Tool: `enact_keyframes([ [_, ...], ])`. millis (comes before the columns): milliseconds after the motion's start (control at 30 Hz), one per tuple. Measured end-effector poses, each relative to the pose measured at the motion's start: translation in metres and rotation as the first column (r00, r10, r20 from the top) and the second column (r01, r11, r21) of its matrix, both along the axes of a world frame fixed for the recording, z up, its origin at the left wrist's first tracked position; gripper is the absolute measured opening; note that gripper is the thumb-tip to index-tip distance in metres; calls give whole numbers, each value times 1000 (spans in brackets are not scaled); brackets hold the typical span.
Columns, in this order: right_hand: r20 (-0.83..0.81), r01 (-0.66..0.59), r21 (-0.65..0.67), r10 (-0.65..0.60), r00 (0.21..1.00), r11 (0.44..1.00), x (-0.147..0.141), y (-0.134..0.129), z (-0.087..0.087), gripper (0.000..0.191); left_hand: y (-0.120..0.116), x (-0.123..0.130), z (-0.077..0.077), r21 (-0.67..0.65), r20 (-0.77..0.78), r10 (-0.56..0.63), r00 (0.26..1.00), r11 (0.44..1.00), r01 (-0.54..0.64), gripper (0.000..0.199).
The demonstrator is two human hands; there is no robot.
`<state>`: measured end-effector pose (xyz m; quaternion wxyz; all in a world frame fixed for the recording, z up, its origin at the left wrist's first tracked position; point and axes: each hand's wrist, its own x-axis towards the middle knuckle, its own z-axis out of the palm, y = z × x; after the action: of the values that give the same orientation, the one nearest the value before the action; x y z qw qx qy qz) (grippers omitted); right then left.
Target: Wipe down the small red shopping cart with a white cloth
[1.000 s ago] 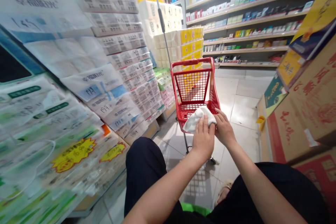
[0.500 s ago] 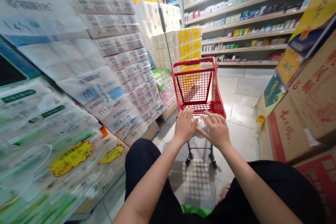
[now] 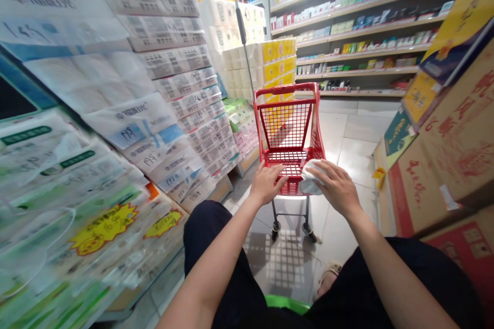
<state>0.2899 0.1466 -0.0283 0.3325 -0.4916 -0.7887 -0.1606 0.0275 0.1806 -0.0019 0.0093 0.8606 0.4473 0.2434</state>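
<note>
A small red shopping cart (image 3: 286, 157) with grid panels and black wheels stands upright on the floor in front of me. My right hand (image 3: 339, 187) is closed on a crumpled white cloth (image 3: 312, 177), which it presses against the near right part of the cart. Over the near left edge of the cart lies my left hand (image 3: 266, 182), fingers stretched out and thumb apart, with nothing seen in it. Whether its palm touches the rim is hidden.
Stacked tissue packs (image 3: 154, 128) rise close on my left. Cardboard boxes (image 3: 436, 164) flank the right side. Shelves of small goods (image 3: 347, 31) line the back wall, and a thin pole (image 3: 241, 25) stands behind the cart. My knees are on both sides below.
My right hand has moved right with the cloth, away from my left hand. The left hand has shifted slightly left and down, and the cart's near edge now shows between them.
</note>
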Motion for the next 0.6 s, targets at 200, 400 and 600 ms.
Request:
enact_keyframes([
  [200, -102, -2, 15, 3, 995, 1000, -17, -4, -10, 52, -2, 4, -2, 18, -43, -48, 998, 999, 49, 27],
  [400, -11, -152, -22, 152, 988, 988, -63, -8, -7, 57, -3, 5, -6, 52, -32, -33, 999, 998, 35, 31],
  [600, -28, -168, -36, 167, 986, 985, -5, 7, -4, 43, 4, -12, -4, 32, -72, -93, 993, 995, 96, 14],
])
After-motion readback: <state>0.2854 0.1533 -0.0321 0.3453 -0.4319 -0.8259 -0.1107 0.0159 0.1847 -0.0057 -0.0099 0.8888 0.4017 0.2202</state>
